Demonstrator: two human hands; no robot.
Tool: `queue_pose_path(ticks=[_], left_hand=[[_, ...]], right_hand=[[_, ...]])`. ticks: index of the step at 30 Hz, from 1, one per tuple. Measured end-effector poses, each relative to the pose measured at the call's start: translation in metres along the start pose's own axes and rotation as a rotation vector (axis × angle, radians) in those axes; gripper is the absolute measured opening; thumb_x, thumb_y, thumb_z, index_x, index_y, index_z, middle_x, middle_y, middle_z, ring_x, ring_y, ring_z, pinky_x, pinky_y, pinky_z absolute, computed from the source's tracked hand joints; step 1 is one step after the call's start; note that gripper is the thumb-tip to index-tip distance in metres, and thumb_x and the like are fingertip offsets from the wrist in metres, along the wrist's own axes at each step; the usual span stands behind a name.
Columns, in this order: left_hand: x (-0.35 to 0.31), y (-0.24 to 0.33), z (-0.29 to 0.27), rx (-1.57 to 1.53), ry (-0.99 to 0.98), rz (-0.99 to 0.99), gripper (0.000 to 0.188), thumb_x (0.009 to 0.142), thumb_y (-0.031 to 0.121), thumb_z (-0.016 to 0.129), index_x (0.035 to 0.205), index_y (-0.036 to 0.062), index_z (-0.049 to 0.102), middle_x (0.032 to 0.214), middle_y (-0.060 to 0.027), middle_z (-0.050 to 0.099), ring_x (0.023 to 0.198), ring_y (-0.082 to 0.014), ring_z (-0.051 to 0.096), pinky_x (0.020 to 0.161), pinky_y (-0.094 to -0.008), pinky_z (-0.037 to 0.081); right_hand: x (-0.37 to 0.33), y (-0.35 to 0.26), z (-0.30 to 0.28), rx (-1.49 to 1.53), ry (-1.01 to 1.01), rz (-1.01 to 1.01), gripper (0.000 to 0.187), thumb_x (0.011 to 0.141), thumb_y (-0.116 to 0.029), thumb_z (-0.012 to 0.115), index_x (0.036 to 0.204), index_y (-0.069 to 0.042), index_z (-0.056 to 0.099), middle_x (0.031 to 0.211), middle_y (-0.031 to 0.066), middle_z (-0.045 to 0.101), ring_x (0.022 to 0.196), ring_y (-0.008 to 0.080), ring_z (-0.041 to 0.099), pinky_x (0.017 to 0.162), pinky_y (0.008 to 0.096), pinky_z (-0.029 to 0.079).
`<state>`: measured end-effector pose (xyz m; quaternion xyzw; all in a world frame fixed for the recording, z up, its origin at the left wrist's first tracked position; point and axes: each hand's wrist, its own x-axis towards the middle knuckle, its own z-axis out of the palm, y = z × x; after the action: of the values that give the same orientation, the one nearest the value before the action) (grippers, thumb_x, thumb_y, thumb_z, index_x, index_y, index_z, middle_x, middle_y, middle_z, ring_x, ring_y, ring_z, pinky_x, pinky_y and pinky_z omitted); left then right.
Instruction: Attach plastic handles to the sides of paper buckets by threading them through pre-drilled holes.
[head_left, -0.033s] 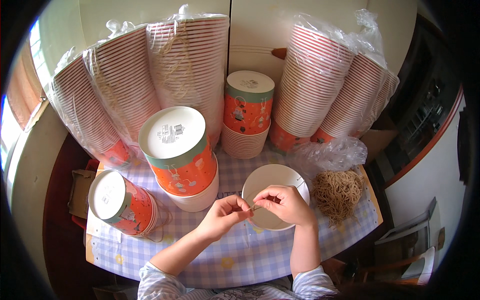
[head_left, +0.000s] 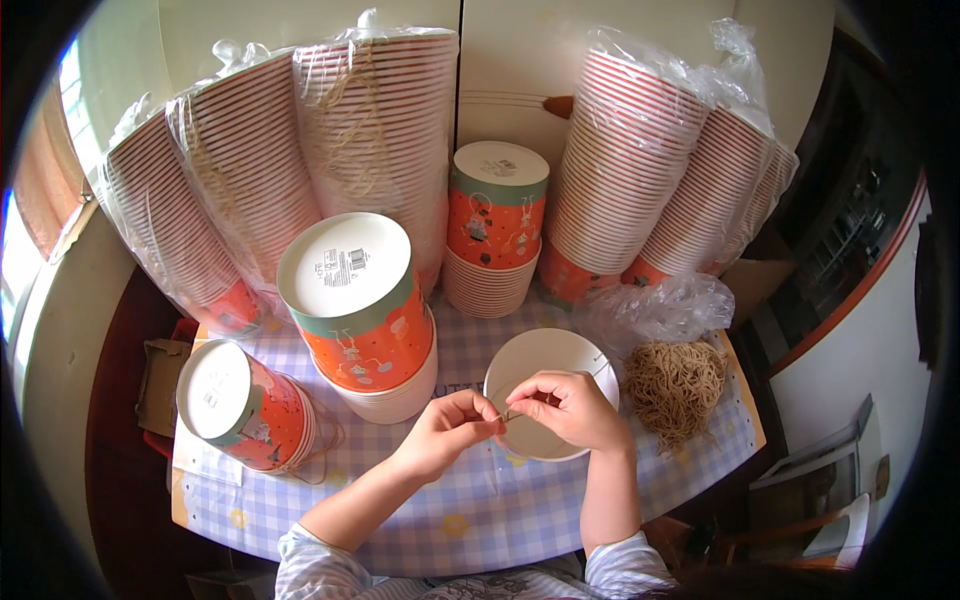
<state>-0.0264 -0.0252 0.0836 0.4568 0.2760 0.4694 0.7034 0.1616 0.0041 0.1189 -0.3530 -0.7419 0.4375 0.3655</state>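
Note:
Fingertips pinched, my left hand [head_left: 450,432] and my right hand [head_left: 572,408] meet over an open white paper bucket [head_left: 535,347]. Between them is a short bit of thin tan cord [head_left: 507,416]; most of it is hidden by the fingers. The bucket stands upright, its white inside showing, with a small dark mark on the right inner wall. Right of it lies a tangled heap of tan cords [head_left: 678,392]. To the left, an upside-down stack of orange and green paper buckets [head_left: 362,345] stands near my left hand.
A shorter upside-down stack [head_left: 268,420] with cords hanging from it stands at the left. Another stack [head_left: 497,225] is behind. Tall plastic-wrapped bucket stacks [head_left: 375,130] line the back. Crumpled clear plastic [head_left: 660,308] lies by the cords. A checked cloth [head_left: 420,510] covers the table.

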Motion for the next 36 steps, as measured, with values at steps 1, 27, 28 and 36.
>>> queue_pose_path(ticks=[1,27,28,36], left_hand=[[-0.001,0.003,-0.001,-0.075,-0.009,-0.047,0.007,0.079,0.002,0.058,0.086,0.0043,0.056,0.084,-0.0041,0.061,0.065,-0.005,0.048,0.053,-0.0178,0.032],[-0.004,0.014,-0.012,0.615,0.148,0.239,0.006,0.076,0.008,0.06,0.077,0.0017,0.06,0.07,-0.0026,0.055,0.056,-0.0069,0.044,0.052,-0.0209,0.037],[-0.004,0.015,-0.014,0.603,0.145,0.318,0.006,0.076,0.008,0.059,0.078,0.0022,0.06,0.071,-0.0027,0.055,0.057,-0.0078,0.045,0.054,-0.0207,0.038],[-0.01,0.036,-0.012,0.369,0.063,0.037,0.011,0.082,0.01,0.056,0.081,-0.0009,0.058,0.071,0.0013,0.055,0.064,-0.0049,0.049,0.058,-0.0209,0.041]], right_hand=[[0.0,0.0,0.001,-0.004,-0.002,-0.004,0.007,0.08,-0.003,0.061,0.085,0.002,0.063,0.078,0.0066,0.065,0.07,0.0105,0.06,0.062,0.0235,0.049],[0.008,0.003,0.014,-0.142,-0.083,-0.044,0.009,0.077,-0.007,0.064,0.083,-0.001,0.064,0.078,0.0092,0.065,0.071,0.0167,0.062,0.064,0.0273,0.048],[0.009,0.004,0.015,-0.126,-0.084,-0.044,0.01,0.077,-0.009,0.065,0.084,-0.002,0.064,0.078,0.0102,0.065,0.072,0.0184,0.063,0.064,0.0281,0.048],[0.009,0.004,0.019,-0.129,-0.101,-0.055,0.01,0.077,-0.009,0.065,0.083,-0.002,0.064,0.077,0.0097,0.065,0.071,0.0186,0.063,0.064,0.0281,0.048]])
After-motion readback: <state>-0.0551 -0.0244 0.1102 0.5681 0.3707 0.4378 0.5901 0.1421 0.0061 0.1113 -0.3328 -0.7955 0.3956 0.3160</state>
